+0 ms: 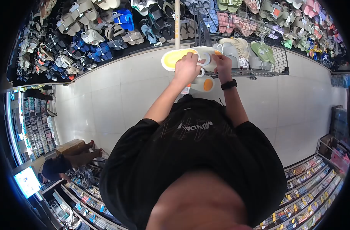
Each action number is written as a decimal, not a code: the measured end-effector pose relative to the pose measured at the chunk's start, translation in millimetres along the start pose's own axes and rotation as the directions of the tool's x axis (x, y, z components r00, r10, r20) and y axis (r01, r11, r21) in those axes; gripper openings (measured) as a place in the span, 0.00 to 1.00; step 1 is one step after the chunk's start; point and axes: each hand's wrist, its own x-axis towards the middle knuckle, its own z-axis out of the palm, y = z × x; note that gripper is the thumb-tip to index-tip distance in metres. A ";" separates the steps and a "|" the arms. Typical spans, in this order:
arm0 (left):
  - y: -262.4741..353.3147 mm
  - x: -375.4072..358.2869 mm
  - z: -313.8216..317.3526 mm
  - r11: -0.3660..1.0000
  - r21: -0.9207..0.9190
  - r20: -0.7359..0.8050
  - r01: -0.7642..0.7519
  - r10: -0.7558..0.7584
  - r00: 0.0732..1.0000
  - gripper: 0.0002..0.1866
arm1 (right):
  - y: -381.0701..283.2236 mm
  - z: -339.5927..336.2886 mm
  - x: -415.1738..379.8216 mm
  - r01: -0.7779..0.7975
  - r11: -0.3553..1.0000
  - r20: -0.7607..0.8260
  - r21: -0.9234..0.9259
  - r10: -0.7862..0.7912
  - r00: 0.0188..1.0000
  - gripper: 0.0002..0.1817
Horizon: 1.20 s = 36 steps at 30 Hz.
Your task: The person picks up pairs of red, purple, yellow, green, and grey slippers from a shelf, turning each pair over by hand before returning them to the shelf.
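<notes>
A white slipper with a yellow insole [169,59] is in my left hand [188,69], whose fingers curl over its edge. My right hand [223,66], below a black wristband, pinches a pale slipper with an orange patch [208,66] right beside it. Below my hands hangs another pale slipper with an orange oval [202,84], a white plastic hanger hook and a price tag [186,90] near it. Just past my right hand, the wire shopping cart [279,63] holds grey slippers [231,51], cream slippers [242,45] and green sandals [262,51].
Racks of hanging slippers and sandals [100,50] line the far side. A wooden post [177,27] stands beside the cart. Behind me at left, a person in dark clothes [56,168] bends near a cardboard box [69,147]. Shelves of small packaged goods [309,191] lie behind right.
</notes>
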 end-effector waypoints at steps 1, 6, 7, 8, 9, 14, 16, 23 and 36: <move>-6.3 -3.0 2.9 1.000 -0.016 0.013 0.015 -0.014 1.000 0.16 | 0.6 -0.4 -0.3 -0.014 1.000 -0.004 0.009 0.014 1.000 0.16; -18.1 -10.2 9.1 0.999 -0.053 0.066 0.011 -0.007 0.998 0.19 | 1.1 0.2 -3.7 -0.083 0.996 -0.052 0.031 0.084 0.995 0.13; -19.0 -11.3 9.4 0.998 -0.060 0.080 0.025 -0.020 0.997 0.20 | 2.4 -0.3 -4.1 -0.086 0.996 -0.045 0.037 0.088 0.995 0.13; -21.4 -10.3 9.7 0.997 -0.066 0.091 0.039 -0.033 0.995 0.20 | 3.3 -1.1 -2.9 -0.087 0.995 -0.037 0.044 0.089 0.995 0.12; -22.3 -6.8 7.1 0.996 -0.071 0.101 0.050 -0.043 0.994 0.21 | 2.9 -1.2 -0.7 -0.085 0.995 -0.029 0.053 0.087 0.996 0.11; -25.6 2.9 0.9 0.990 -0.052 0.187 0.130 -0.118 0.975 0.24 | 1.1 -3.9 4.2 -0.108 0.993 -0.013 0.050 0.108 0.994 0.11; -26.0 0.1 5.5 0.998 -0.033 0.207 0.047 -0.039 0.978 0.25 | -0.9 -1.3 2.0 -0.086 0.994 -0.029 0.064 0.088 0.996 0.10; -26.3 -4.4 29.7 0.996 0.028 -0.113 -0.084 0.086 0.990 0.21 | -40.8 23.2 -12.0 -0.012 0.996 0.065 0.090 0.006 0.998 0.07; -44.9 12.6 25.8 0.992 -0.014 -0.099 0.128 -0.129 0.987 0.23 | 129.7 -48.2 8.2 -0.135 0.961 -0.233 -0.243 0.077 0.969 0.24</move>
